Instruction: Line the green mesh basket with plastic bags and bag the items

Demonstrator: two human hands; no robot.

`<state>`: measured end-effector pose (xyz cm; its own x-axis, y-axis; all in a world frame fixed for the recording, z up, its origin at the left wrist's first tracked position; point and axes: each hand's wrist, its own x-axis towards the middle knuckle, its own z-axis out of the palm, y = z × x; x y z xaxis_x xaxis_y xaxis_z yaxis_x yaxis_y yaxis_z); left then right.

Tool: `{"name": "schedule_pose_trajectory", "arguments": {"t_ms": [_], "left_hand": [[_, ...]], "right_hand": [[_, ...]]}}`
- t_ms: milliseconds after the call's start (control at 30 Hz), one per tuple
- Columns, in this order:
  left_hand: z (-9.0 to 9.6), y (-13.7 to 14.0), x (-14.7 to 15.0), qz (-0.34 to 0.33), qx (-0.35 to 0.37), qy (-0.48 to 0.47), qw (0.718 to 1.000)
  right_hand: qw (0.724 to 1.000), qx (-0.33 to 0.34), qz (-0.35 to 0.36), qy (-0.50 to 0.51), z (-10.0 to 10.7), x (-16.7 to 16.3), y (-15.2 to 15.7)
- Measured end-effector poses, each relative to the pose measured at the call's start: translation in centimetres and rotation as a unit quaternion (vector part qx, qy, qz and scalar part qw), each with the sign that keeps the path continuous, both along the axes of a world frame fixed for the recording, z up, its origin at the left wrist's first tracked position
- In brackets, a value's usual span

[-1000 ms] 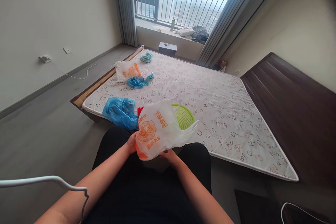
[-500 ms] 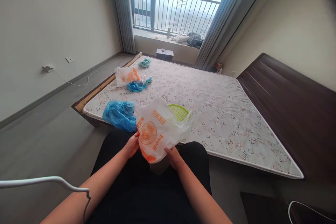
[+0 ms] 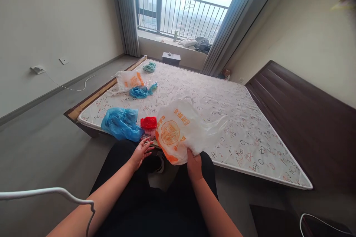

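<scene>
A white plastic bag [image 3: 191, 126] with orange print hangs in front of me over the edge of the mattress [image 3: 250, 144]. My right hand [image 3: 194, 164] grips its lower right part, thumb on top. To the left of the bag, my left hand [image 3: 141, 152] has its fingers spread and holds nothing. Just beyond those fingers lie a red plastic bag [image 3: 148, 122] and some pinkish cloth [image 3: 150, 133]. Beside them, further left, a crumpled blue plastic bag [image 3: 121, 123] rests on the mattress edge.
Further back on the mattress lie another white bag [image 3: 126, 80], a smaller blue bag [image 3: 140, 91] and a teal bundle [image 3: 149, 67]. A dark headboard [image 3: 300, 100] stands at the right. A white cable [image 3: 41, 191] crosses over my left forearm.
My left hand has let go of the white bag and opened. My right hand has moved the bag rightward, uncovering the red bag and pinkish cloth; the green basket is now hidden.
</scene>
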<state>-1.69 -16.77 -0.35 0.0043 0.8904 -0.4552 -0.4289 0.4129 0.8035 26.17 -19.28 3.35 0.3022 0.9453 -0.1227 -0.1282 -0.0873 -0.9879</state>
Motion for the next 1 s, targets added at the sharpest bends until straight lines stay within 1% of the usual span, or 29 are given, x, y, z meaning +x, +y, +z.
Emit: {"name": "schedule_pose_trajectory", "arguments": {"t_ms": [100, 167, 233, 333, 400, 433, 467, 500, 567, 633, 667, 700, 733, 800, 867, 933, 1000], "left_hand": [[0.1, -0.2, -0.4, -0.024, -0.019, 0.000, 1.000], [0.2, -0.5, -0.9, -0.027, -0.029, -0.005, 0.999], [0.2, -0.5, -1.4, -0.025, -0.042, -0.004, 0.999], [-0.2, -0.4, -2.4, -0.025, -0.059, -0.001, 0.998], [-0.5, -0.2, -3.0, -0.025, -0.060, -0.001, 0.998], [-0.7, -0.1, -3.3, -0.023, -0.060, 0.000, 0.998], [-0.8, 0.0, -3.5, -0.018, -0.060, 0.002, 0.998], [-1.0, 0.0, -3.7, -0.013, -0.061, 0.005, 0.998], [-1.1, 0.1, -4.0, -0.004, -0.067, 0.009, 0.998], [-1.2, 0.1, -4.0, -0.002, -0.072, 0.008, 0.997], [-1.2, 0.1, -4.0, -0.003, -0.074, 0.006, 0.997], [-1.2, 0.1, -3.9, -0.006, -0.076, 0.004, 0.997], [-1.2, 0.1, -3.8, -0.010, -0.078, 0.002, 0.997], [-1.2, 0.2, -3.6, -0.024, -0.081, 0.003, 0.996], [-1.4, 0.3, -3.3, -0.046, -0.084, 0.010, 0.995], [-1.8, 0.5, -3.1, -0.069, -0.091, 0.021, 0.993], [-2.3, 0.7, -3.0, -0.084, -0.097, 0.032, 0.991]], "right_hand": [[0.998, 0.013, -0.050, -0.042, 2.6, 2.5, 1.5], [0.993, 0.003, -0.060, -0.106, 4.0, 4.4, 3.1], [0.982, -0.003, -0.043, -0.182, 4.9, 6.0, 5.2], [0.953, -0.004, -0.014, -0.303, 5.2, 7.1, 8.7], [0.930, 0.009, 0.019, -0.368, 4.6, 6.6, 10.8], [0.915, 0.011, 0.053, -0.399, 4.1, 6.1, 11.6], [0.895, 0.010, 0.097, -0.435, 3.4, 5.6, 12.3], [0.869, -0.002, 0.136, -0.476, 2.8, 5.1, 12.8], [0.805, -0.043, 0.195, -0.558, 1.5, 4.2, 13.3], [0.751, -0.088, 0.236, -0.610, 0.7, 4.0, 13.3], [0.734, -0.100, 0.253, -0.622, 0.6, 4.1, 13.1], [0.728, -0.099, 0.270, -0.622, 0.6, 4.5, 12.8], [0.733, -0.084, 0.284, -0.613, 0.8, 4.9, 12.5], [0.768, -0.026, 0.296, -0.567, 1.4, 6.0, 11.5], [0.806, 0.011, 0.281, -0.521, 2.1, 7.1, 10.4], [0.828, 0.006, 0.231, -0.511, 2.6, 7.9, 9.2], [0.847, 0.015, 0.148, -0.510, 2.8, 8.5, 8.4]]}}
